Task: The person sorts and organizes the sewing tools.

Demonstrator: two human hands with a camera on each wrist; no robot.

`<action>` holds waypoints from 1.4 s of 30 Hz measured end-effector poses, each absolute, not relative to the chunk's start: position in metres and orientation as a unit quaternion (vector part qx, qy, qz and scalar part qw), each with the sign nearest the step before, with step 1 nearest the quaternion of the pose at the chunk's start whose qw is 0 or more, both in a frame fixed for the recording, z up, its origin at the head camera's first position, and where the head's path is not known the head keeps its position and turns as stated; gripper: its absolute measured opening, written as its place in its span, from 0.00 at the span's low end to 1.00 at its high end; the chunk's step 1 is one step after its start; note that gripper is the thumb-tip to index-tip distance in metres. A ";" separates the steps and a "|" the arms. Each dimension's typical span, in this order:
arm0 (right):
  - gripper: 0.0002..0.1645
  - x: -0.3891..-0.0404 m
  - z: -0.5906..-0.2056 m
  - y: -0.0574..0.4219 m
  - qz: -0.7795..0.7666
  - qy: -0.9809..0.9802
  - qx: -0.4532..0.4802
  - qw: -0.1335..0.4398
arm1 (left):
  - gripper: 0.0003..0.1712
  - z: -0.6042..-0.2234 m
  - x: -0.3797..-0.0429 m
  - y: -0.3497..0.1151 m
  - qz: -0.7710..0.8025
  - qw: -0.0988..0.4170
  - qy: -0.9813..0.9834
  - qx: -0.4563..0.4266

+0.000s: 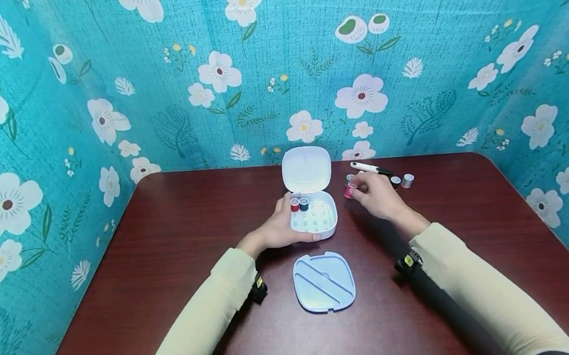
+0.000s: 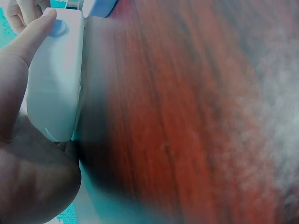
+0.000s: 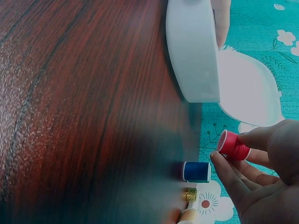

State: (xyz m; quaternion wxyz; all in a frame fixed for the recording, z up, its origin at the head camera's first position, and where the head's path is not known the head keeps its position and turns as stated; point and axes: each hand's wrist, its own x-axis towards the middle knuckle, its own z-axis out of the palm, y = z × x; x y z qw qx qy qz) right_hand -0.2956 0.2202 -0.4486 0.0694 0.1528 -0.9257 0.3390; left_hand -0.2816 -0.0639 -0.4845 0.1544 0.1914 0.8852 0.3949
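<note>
A white sewing box (image 1: 328, 232) stands with its lid (image 1: 307, 168) raised, and a red spool (image 1: 295, 205) and a dark green spool (image 1: 304, 204) sit in its back left corner. My left hand (image 1: 279, 228) grips the box along its left side, thumb across the front by the round blue button (image 2: 58, 29). To the right of the box, my right hand (image 1: 378, 193) pinches a pinkish-red thread spool (image 3: 235, 145) between thumb and fingertips. A blue spool (image 3: 196, 171) stands close below that hand in the right wrist view.
Nearer me lies a pale blue tray (image 1: 324, 284) with diagonal ridges. Behind the right hand are a white-and-black pen-like tool (image 1: 366, 168), a black spool (image 1: 396, 182) and a grey spool (image 1: 408, 180). A gold thimble (image 3: 190, 194) shows beside the blue spool. Floral cloth (image 1: 250, 85) hangs behind the table.
</note>
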 end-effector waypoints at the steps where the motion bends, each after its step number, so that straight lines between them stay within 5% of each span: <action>1: 0.13 -0.295 -0.449 0.220 0.339 -0.925 0.153 0.070 | 0.79 -0.485 -0.282 -0.064 0.392 0.154 0.887 0.191; 42: 0.16 -0.292 -0.448 0.216 0.344 -0.919 0.170 0.089 | 0.78 -0.489 -0.286 -0.063 0.391 0.156 0.887 0.189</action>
